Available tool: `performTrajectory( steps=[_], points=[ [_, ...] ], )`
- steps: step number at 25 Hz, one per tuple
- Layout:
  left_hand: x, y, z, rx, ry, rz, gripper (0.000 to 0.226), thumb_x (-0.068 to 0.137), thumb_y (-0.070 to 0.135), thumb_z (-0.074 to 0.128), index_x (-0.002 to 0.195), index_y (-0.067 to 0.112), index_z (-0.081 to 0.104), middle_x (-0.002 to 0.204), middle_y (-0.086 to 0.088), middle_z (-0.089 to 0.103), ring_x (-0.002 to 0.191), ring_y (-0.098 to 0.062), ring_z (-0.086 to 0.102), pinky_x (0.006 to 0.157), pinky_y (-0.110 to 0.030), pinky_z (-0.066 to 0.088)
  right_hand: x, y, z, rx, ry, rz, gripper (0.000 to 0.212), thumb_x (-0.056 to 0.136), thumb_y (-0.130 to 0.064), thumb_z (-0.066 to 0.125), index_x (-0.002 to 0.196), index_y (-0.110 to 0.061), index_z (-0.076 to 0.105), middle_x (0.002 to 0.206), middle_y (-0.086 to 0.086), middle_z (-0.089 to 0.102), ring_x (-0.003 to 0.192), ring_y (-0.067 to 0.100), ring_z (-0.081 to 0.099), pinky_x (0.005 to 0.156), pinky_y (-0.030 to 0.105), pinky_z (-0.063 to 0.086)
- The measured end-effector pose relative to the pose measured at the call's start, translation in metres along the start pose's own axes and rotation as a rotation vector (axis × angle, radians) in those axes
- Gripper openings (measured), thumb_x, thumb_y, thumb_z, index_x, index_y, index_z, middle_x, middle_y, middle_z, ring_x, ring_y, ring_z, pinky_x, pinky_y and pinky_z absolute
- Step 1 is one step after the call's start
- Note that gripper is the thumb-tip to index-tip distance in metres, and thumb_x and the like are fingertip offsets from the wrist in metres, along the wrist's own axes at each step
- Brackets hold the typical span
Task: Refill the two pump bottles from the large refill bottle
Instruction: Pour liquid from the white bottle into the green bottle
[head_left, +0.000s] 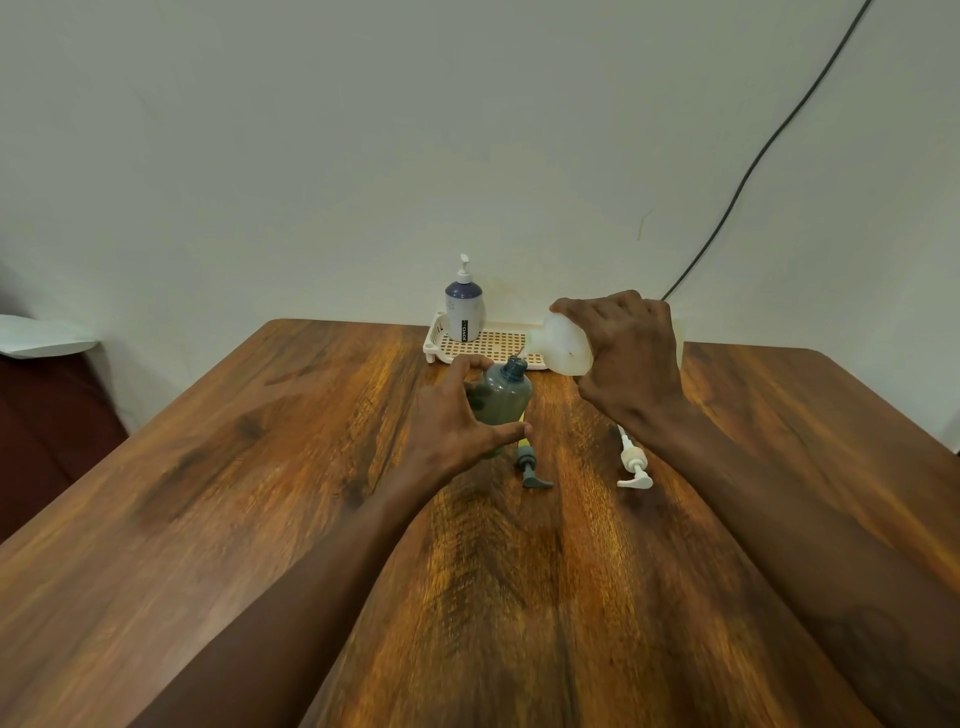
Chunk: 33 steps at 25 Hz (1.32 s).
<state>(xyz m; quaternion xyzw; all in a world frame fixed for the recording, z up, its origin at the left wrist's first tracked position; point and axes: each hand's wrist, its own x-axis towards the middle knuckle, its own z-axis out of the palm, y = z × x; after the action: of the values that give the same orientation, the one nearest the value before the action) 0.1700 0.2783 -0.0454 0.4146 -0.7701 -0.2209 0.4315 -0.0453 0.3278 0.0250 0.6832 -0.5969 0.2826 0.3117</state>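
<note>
A grey translucent pump bottle (503, 399) stands uncapped on the wooden table (208, 467), and my left hand (457, 415) grips its side. My right hand (628, 353) holds the large white refill bottle (563, 345) tipped over on its side, its mouth just above the grey bottle's neck. The grey pump head (531, 470) lies on the table in front of the bottle. A white pump head (635, 465) lies to its right. A second pump bottle (464, 306), white with a dark top and its pump on, stands in the tray.
A white perforated tray (493, 343) sits at the table's far edge against the wall. A black cable (753, 171) runs down the wall at the right. A white object (41, 338) lies off the table at far left.
</note>
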Motion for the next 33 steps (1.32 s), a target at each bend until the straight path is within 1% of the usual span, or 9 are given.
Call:
performTrajectory(
  steps=[6, 8, 11, 15, 20, 26, 30, 33],
  points=[
    [0.0001, 0.001, 0.0012, 0.006, 0.003, -0.005, 0.089, 0.059, 0.054, 0.095, 0.133, 0.032, 0.05, 0.121, -0.004, 0.07, 0.097, -0.01, 0.064, 0.073, -0.018, 0.057, -0.0005, 0.001, -0.0008, -0.007, -0.006, -0.001, 0.081, 0.056, -0.021, 0.091, 0.132, -0.021, 0.062, 0.122, 0.009, 0.071, 0.111, 0.036, 0.061, 0.09, 0.047, 0.043],
    [0.0002, 0.0008, 0.0012, 0.009, 0.005, -0.004, 0.088, 0.059, 0.053, 0.095, 0.132, 0.032, 0.05, 0.121, -0.005, 0.07, 0.096, -0.009, 0.064, 0.074, -0.02, 0.059, -0.0007, 0.0008, -0.001, -0.008, -0.006, 0.0, 0.082, 0.056, -0.021, 0.091, 0.132, -0.021, 0.062, 0.122, 0.009, 0.071, 0.111, 0.036, 0.061, 0.091, 0.047, 0.043],
    [-0.0001, 0.0011, 0.001, 0.01, 0.001, -0.008, 0.089, 0.06, 0.054, 0.094, 0.133, 0.032, 0.05, 0.122, -0.005, 0.07, 0.098, -0.012, 0.067, 0.077, -0.027, 0.062, -0.0004, 0.0007, -0.0009, -0.011, -0.01, -0.004, 0.082, 0.056, -0.02, 0.091, 0.132, -0.021, 0.062, 0.122, 0.009, 0.071, 0.111, 0.036, 0.06, 0.091, 0.048, 0.043],
    [-0.0001, 0.0007, 0.0012, 0.004, -0.006, -0.01, 0.09, 0.06, 0.053, 0.095, 0.134, 0.03, 0.05, 0.124, -0.007, 0.07, 0.101, -0.014, 0.068, 0.076, -0.024, 0.062, 0.0001, 0.0021, -0.0001, -0.023, -0.017, -0.01, 0.082, 0.056, -0.021, 0.091, 0.133, -0.021, 0.061, 0.123, 0.009, 0.071, 0.111, 0.036, 0.06, 0.09, 0.047, 0.042],
    [0.0002, -0.0006, 0.0015, 0.008, -0.017, -0.015, 0.091, 0.06, 0.055, 0.094, 0.135, 0.032, 0.048, 0.126, -0.007, 0.069, 0.105, -0.016, 0.068, 0.08, -0.031, 0.063, 0.0001, 0.0011, -0.0002, -0.009, -0.007, -0.007, 0.083, 0.054, -0.019, 0.092, 0.132, -0.019, 0.063, 0.122, 0.011, 0.071, 0.11, 0.037, 0.061, 0.09, 0.048, 0.044],
    [-0.0002, -0.0013, 0.0024, 0.014, -0.01, -0.005, 0.09, 0.06, 0.054, 0.094, 0.134, 0.032, 0.048, 0.124, -0.006, 0.069, 0.101, -0.013, 0.066, 0.077, -0.028, 0.063, 0.0001, 0.0027, -0.001, -0.01, -0.008, -0.009, 0.084, 0.054, -0.019, 0.093, 0.132, -0.019, 0.063, 0.122, 0.011, 0.071, 0.11, 0.037, 0.061, 0.091, 0.048, 0.044],
    [0.0012, -0.0023, 0.0029, 0.01, -0.017, -0.013, 0.09, 0.06, 0.054, 0.094, 0.134, 0.033, 0.048, 0.125, -0.005, 0.068, 0.101, -0.012, 0.065, 0.075, -0.023, 0.061, 0.0006, 0.0031, -0.0024, -0.005, -0.011, -0.009, 0.083, 0.055, -0.019, 0.091, 0.133, -0.019, 0.062, 0.123, 0.01, 0.071, 0.111, 0.037, 0.06, 0.091, 0.047, 0.043],
    [0.0007, -0.0026, 0.0037, 0.009, -0.018, -0.009, 0.09, 0.06, 0.055, 0.094, 0.134, 0.034, 0.047, 0.124, -0.005, 0.068, 0.101, -0.012, 0.065, 0.077, -0.025, 0.061, 0.0002, 0.003, -0.0021, -0.007, -0.011, -0.009, 0.083, 0.055, -0.018, 0.091, 0.133, -0.02, 0.062, 0.122, 0.01, 0.071, 0.111, 0.036, 0.06, 0.091, 0.048, 0.043]
  ],
)
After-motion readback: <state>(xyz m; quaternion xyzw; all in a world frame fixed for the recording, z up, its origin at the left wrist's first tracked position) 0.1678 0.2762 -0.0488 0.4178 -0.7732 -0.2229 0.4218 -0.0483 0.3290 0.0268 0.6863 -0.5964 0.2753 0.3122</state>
